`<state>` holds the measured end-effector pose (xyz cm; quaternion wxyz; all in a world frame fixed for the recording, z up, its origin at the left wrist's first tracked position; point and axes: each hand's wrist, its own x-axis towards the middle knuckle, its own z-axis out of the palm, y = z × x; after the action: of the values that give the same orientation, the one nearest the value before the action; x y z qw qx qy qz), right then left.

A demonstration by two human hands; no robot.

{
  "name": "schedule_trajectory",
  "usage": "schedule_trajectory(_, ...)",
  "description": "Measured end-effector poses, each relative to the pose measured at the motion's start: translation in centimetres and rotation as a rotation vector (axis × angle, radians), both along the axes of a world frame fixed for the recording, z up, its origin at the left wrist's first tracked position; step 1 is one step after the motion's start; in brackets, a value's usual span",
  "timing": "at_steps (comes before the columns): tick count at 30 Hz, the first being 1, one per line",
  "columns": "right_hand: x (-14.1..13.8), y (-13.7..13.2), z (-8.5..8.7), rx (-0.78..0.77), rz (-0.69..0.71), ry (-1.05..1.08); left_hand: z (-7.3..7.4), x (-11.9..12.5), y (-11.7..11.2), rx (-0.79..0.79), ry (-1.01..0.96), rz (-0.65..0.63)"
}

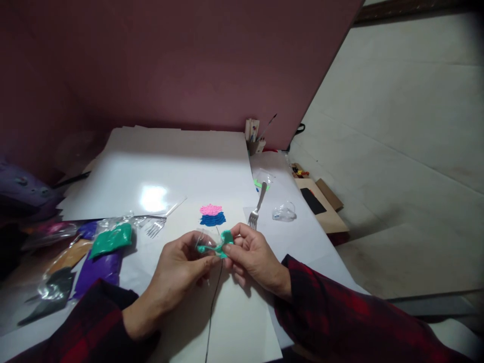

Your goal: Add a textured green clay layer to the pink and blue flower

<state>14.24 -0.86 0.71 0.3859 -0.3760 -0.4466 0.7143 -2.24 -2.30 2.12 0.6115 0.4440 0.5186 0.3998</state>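
Observation:
Green modelling clay [227, 237] is stretched between my two hands above a white sheet [245, 322]. My left hand [177, 267] is closed on its left part, where a bit of clear plastic wrapper shows by the fingers. With thumb and fingers, my right hand [257, 257] pinches the thicker right part. Just beyond my fingers, pink clay [210, 208] sits above blue clay [212, 219] on the sheet, both with a ridged texture. A dark drawn line [213, 307] runs down the sheet below my hands.
A metal fork [259, 204] lies beyond my right hand and a clear fork [161, 222] beyond my left. Bagged green clay [112, 240] rests on a purple pack [98, 272] at the left. A crumpled plastic bag [284, 212] is at the right. A glossy white board [181, 161] lies behind.

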Motion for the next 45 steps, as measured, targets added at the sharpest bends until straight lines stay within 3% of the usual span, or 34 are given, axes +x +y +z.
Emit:
schedule_trajectory(10,0.8,1.1,-0.4,0.0,-0.095,0.011,0.1,-2.0,1.4,-0.02,-0.109,0.025)
schedule_trajectory(17,1.0,1.2,0.0,-0.079,-0.176,0.089,0.9,-2.0,1.9,-0.093,-0.346,0.099)
schedule_trajectory(23,1.0,1.3,0.1,-0.092,-0.202,0.085,1.4,-2.4,2.1,-0.143,-0.5,0.053)
schedule_trajectory(31,1.0,1.2,0.2,-0.094,-0.183,0.074,1.1,-2.3,2.2,-0.125,-0.354,0.147)
schedule_trajectory(39,0.9,1.0,0.1,-0.041,-0.129,0.075,0.8,-2.0,2.0,-0.07,-0.233,0.048)
schedule_trajectory(45,1.0,1.0,-0.2,-0.021,-0.117,0.048,0.7,-2.1,2.2,-0.118,-0.095,-0.05)
